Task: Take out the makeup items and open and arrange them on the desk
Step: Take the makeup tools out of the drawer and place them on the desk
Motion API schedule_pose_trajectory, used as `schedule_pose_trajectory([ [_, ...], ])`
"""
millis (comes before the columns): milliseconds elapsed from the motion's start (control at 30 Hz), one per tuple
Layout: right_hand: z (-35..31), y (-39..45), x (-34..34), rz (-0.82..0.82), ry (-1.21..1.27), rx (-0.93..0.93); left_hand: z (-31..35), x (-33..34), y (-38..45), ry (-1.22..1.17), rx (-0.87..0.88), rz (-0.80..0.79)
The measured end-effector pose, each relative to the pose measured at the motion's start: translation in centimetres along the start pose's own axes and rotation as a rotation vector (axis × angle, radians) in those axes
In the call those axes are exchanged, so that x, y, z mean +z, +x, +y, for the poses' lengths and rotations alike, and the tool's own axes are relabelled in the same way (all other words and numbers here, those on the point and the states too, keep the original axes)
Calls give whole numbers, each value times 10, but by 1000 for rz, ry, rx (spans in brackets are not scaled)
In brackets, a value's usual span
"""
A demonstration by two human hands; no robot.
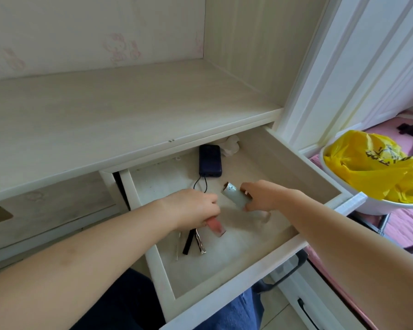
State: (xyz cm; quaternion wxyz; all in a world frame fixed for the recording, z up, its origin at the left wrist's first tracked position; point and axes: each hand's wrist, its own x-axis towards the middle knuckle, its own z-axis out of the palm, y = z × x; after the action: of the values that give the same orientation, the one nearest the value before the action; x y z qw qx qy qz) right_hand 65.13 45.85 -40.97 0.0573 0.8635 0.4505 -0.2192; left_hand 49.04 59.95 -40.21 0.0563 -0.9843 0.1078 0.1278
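both hands [196, 208] [264, 195] grip smooth cylindrical makeup tubes [235, 195].

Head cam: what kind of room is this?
Likely a bedroom or dorm. A pale built-in desk with cartoon-print wallpaper behind, an open drawer holding makeup, and a bin lined with a yellow bag beside it.
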Motion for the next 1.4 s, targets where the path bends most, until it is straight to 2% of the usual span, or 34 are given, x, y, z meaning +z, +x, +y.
schedule_pose_trajectory([
  [100,-16,-20,-15,157,223,-42,-15,-23,-29,-200,-86,117],
  [233,-47,-42,-43,298,366,-132,-40,-48,-77,-401,-219,283],
  [433,-120,-38,-101,437,581,-329,-68,-75,-164,-569,-472,492],
  [533,-170,-24,-126,461,692,-445,-81,-77,-211,-679,-621,619],
  [733,-283,8,-161,383,977,-597,-129,-62,-300,-827,-918,830],
  [933,-378,58,-176,330,1051,-653,-189,-36,-360,-1034,-1104,1011],
  [1200,-484,139,-175,311,983,-663,-277,-5,-397,-1000,-1294,1220],
  [1400,-531,178,-175,336,879,-651,-326,19,-397,-972,-1310,1251],
])
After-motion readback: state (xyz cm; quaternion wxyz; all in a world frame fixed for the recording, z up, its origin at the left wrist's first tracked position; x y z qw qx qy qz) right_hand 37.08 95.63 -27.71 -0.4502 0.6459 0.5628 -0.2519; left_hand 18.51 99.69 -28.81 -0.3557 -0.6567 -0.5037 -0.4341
